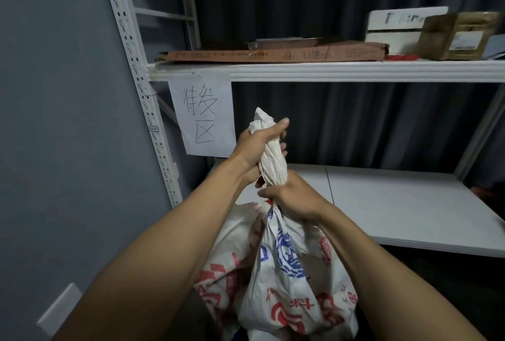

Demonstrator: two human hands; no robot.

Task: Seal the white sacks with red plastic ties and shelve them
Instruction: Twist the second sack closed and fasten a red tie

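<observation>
Both grips are clamping the white sack by its twisted neck: left hand fisting high, right hand squeezing just below. Sack is hanging in front of the lower shelf, below the paper sign. Soft woven fabric, bulging, probably heavyish; neck looks the best hold. Red ties seemingly lying on the upper shelf.

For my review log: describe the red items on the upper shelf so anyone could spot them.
Start at the white upper shelf. Near its right end, small red items lie between the long flat cardboard carton and the brown box. They are the only bright red there.
</observation>
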